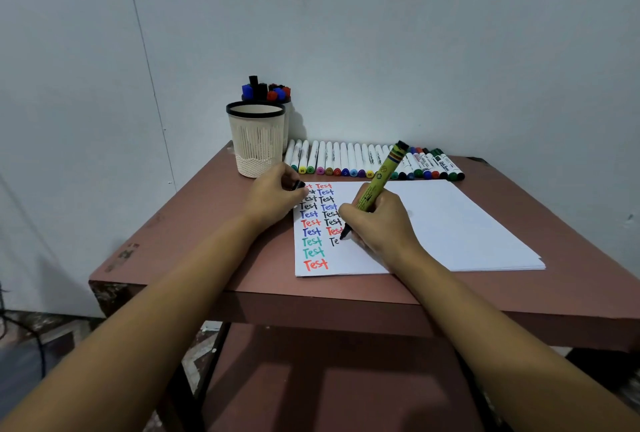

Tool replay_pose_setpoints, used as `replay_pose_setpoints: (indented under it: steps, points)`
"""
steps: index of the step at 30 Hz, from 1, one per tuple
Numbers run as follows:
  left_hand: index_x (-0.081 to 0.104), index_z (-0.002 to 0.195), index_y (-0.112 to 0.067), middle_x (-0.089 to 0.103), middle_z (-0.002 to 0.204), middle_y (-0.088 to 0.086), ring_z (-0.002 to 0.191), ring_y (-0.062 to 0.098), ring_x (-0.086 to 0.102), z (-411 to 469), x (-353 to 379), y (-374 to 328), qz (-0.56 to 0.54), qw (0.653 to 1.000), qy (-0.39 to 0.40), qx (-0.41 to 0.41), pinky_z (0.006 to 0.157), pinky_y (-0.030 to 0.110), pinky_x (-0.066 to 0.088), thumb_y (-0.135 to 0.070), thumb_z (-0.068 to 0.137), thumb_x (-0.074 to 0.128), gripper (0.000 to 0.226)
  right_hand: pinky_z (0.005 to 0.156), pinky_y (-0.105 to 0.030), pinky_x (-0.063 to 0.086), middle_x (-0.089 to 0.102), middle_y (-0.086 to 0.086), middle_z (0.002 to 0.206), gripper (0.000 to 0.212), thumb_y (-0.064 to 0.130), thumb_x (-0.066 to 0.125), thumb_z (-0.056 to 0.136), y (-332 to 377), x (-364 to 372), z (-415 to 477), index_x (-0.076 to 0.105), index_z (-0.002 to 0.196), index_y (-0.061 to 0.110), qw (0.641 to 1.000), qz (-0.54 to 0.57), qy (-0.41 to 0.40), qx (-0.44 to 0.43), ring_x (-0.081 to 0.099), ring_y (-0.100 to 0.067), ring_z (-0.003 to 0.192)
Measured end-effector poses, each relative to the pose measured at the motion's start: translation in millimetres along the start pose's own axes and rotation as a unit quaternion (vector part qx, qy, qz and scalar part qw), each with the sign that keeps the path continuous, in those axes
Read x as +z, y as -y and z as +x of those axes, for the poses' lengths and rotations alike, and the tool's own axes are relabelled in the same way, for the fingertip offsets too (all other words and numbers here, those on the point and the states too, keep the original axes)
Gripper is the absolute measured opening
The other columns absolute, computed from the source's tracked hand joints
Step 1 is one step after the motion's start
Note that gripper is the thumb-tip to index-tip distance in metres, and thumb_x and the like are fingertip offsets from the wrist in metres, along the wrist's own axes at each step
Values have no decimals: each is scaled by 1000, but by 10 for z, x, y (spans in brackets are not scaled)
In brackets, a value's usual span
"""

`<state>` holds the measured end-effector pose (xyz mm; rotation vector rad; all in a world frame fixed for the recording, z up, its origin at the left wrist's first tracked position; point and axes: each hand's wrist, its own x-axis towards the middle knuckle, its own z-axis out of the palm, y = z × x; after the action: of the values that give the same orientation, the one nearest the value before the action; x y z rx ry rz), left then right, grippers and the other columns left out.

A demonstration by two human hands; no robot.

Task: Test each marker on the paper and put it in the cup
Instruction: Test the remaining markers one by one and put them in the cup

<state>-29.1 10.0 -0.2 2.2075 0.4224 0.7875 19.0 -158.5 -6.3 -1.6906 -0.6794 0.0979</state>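
A green marker (380, 179) is gripped in the right hand (379, 225), tip on the paper (457, 223) beneath it. A black cap (300, 185) is pinched in the left hand (273, 196); the cup (258, 140) stands just beyond.

Dim, cool, even light. The cup (257, 140) casts a soft shadow on the wall (415, 33). Wide-angle distortion stretches the edges.

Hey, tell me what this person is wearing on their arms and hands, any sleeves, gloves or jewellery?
Nothing shows. The left hand and right hand are ungloved, with no rings in view, and both forearms are bare to the frame edge: no sleeves, watch or bracelet.
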Motion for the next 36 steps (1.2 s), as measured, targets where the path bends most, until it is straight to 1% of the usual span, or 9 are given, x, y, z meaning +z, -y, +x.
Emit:
replay_pose_setpoints:
  steps: [2, 6, 9, 12, 17, 22, 27, 33, 36]
  points:
    - [57, 98, -9, 56, 92, -1, 86, 13, 51, -2, -1, 1, -2, 1000, 0, 1, 66, 16, 33, -15, 82, 68, 20, 58, -33, 35, 35, 9, 43, 27, 22, 62, 65, 1, -8, -5, 36, 57, 16, 1000, -1, -7, -6, 35, -18, 46]
    - [54, 93, -13, 56, 93, 0, 87, 13, 51, 0, 0, 5, -5, 1000, 2, 2, 73, 20, 36, -15, 82, 68, 18, 54, -32, 36, 38, 9, 41, 29, 16, 63, 72, 0, -14, -13, 38, 58, 15, 1000, -3, 3, -10, 40, -20, 46]
    - [56, 96, -11, 56, 94, 0, 88, 13, 51, -1, -1, 8, -2, 1000, 4, 2, 76, 22, 38, -16, 82, 68, 19, 54, -33, 36, 36, 8, 41, 28, 22, 62, 66, 17, -12, -20, 36, 58, 15, 1000, -5, 4, -6, 37, -20, 47]
    - [56, 98, -11, 57, 96, 1, 90, 14, 52, 3, -2, 14, 1, 1000, 5, 0, 77, 23, 39, -17, 82, 68, 21, 56, -35, 36, 35, 5, 46, 33, 16, 64, 74, 44, -13, -32, 35, 59, 15, 999, -37, -11, -14, 36, -20, 51]
    - [55, 94, -13, 57, 95, 0, 89, 14, 53, 3, 2, 1, 3, 1000, 4, 1, 75, 22, 39, -16, 82, 69, 19, 55, -32, 33, 35, 9, 42, 27, 26, 60, 63, 42, -12, -32, 36, 57, 15, 1000, -9, -1, -1, 36, -19, 47]
    - [55, 95, -11, 57, 96, 1, 90, 15, 53, -2, -2, -1, 5, 1000, 7, 2, 78, 24, 41, -16, 82, 68, 19, 54, -30, 34, 39, 0, 50, 30, 12, 63, 76, 59, -33, -49, 38, 59, 14, 999, -19, -38, -7, 38, -19, 47]
    - [56, 98, -10, 58, 97, 2, 90, 15, 53, -4, -5, 6, -3, 1000, 8, -4, 78, 24, 41, -16, 82, 69, 21, 52, -26, 32, 32, 6, 49, 37, 10, 61, 79, 122, -34, -75, 31, 57, 16, 997, -73, -28, -22, 33, -10, 48]
    - [55, 97, -11, 57, 98, 2, 91, 16, 53, 4, -7, 11, 0, 1000, 13, -3, 76, 24, 39, -17, 82, 68, 21, 53, -33, 34, 35, 0, 49, 29, 13, 61, 76, 86, -38, -45, 37, 61, 13, 1000, -3, -16, 11, 36, -20, 47]
    - [56, 98, -10, 57, 99, 3, 92, 16, 53, 1, -4, 5, 4, 1000, 12, -2, 77, 25, 40, -17, 82, 68, 21, 53, -32, 35, 36, 1, 50, 31, 14, 62, 76, 99, -29, -63, 36, 60, 14, 1000, -15, -15, 2, 37, -19, 48]
